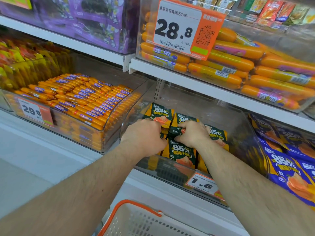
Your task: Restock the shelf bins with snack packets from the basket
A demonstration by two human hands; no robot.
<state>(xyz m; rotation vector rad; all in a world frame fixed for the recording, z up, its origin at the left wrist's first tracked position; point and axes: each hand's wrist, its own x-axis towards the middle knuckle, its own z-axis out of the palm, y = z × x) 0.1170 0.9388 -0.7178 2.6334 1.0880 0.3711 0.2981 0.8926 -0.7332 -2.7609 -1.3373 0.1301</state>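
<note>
To your left you see small orange sausages (76, 99) stacked behind a 29.8 price tag (35, 111). Above to your right, larger orange sausages (238, 65) lie behind a 28.8 price tag (184, 29). Purple packs (88, 19) sit top left, and yellow packets (25, 65) far left.

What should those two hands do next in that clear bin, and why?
Probably let go and reach back to the white basket with orange handle: left hand and right hand already press dark green snack packets into the clear plastic bin.
</note>
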